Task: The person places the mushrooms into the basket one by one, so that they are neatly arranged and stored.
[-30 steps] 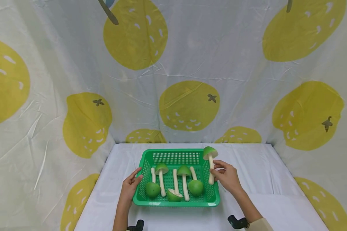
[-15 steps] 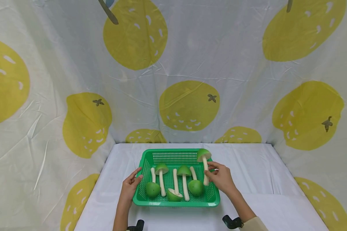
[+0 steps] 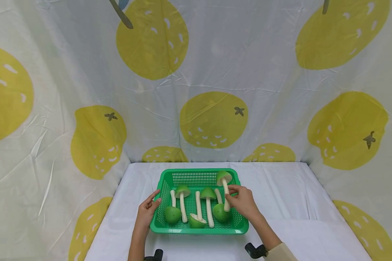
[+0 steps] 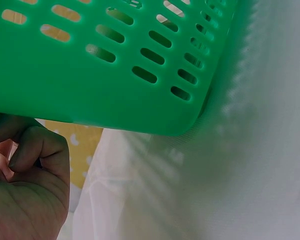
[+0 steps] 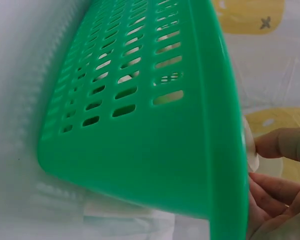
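My right hand (image 3: 245, 203) pinches the stem of a toy-like mushroom (image 3: 223, 177) with a green cap and white stalk. It is held cap-up, tilted, over the right part of a green plastic basket (image 3: 196, 231). In the right wrist view the basket's wall hides most of that mushroom; only a pale bit of stalk (image 5: 251, 150) shows by the fingers. At the basket's left side my left hand (image 3: 145, 214) grips the rim, thumb toward the inside; its curled fingers (image 4: 42, 147) show below the rim in the left wrist view. Several similar mushrooms (image 3: 172, 215) lie inside, caps alternating near and far.
The slotted basket stands on a white cloth-covered table (image 3: 290, 203). A pale curtain (image 3: 264, 119) with yellow lemon prints encloses the back and both sides. The held mushroom overlaps the rightmost lying mushroom (image 3: 220, 214) in the head view.
My right hand has moved left with the mushroom, from the basket's right rim to above the rightmost lying mushroom, and slightly lower. The left hand and basket have stayed in place.
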`<state>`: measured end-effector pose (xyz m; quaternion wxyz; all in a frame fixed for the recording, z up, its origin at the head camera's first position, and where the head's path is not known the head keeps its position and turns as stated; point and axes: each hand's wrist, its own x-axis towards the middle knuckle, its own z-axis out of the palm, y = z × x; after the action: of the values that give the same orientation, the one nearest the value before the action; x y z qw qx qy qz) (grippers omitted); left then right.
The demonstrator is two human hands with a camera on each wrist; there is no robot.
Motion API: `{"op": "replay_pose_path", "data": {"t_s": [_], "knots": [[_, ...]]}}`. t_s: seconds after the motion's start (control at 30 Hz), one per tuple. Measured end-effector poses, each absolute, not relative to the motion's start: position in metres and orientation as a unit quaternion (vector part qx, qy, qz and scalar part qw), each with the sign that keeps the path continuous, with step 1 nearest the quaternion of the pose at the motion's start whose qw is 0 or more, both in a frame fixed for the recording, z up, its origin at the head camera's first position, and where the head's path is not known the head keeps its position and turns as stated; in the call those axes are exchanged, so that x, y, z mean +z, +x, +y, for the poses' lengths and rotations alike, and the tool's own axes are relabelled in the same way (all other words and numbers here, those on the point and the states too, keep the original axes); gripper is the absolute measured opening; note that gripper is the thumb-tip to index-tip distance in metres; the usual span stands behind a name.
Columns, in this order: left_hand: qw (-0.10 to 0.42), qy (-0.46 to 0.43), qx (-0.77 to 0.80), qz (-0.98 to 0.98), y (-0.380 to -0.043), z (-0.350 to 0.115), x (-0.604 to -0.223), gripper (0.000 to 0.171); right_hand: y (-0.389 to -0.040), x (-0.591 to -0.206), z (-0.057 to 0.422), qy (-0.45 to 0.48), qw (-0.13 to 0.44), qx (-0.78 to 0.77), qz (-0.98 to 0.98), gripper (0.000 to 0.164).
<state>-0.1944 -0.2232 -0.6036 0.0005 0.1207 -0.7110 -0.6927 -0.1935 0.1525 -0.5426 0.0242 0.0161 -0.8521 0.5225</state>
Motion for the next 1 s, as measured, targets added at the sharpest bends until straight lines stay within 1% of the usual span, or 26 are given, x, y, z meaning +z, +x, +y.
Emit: {"op": "replay_pose_path", "data": {"t_s": [0.1,0.33,0.53,0.8,1.0], "knots": [[0.004,0.120,-0.693,-0.711,-0.194,-0.223,-0.604,0.046,-0.195,-0.543,0.150,0.010,0.020,0.519,-0.854,0.037],[-0.006,0.122,-0.692,-0.711,-0.195,-0.225,-0.606,0.048,-0.198,-0.548,0.146,0.012,0.010,0.489,-0.872,0.035],[0.006,0.119,-0.698,-0.706,-0.193,-0.223,-0.605,0.047,-0.200,-0.549,0.142,0.010,0.000,0.458,-0.889,0.038],[0.019,0.112,-0.689,-0.716,-0.191,-0.221,-0.602,0.046,-0.200,-0.546,0.142,0.012,-0.005,0.414,-0.910,0.032],[0.016,0.116,-0.691,-0.714,-0.191,-0.221,-0.602,0.044,-0.199,-0.545,0.141,0.009,0.001,0.404,-0.915,0.028]]}}
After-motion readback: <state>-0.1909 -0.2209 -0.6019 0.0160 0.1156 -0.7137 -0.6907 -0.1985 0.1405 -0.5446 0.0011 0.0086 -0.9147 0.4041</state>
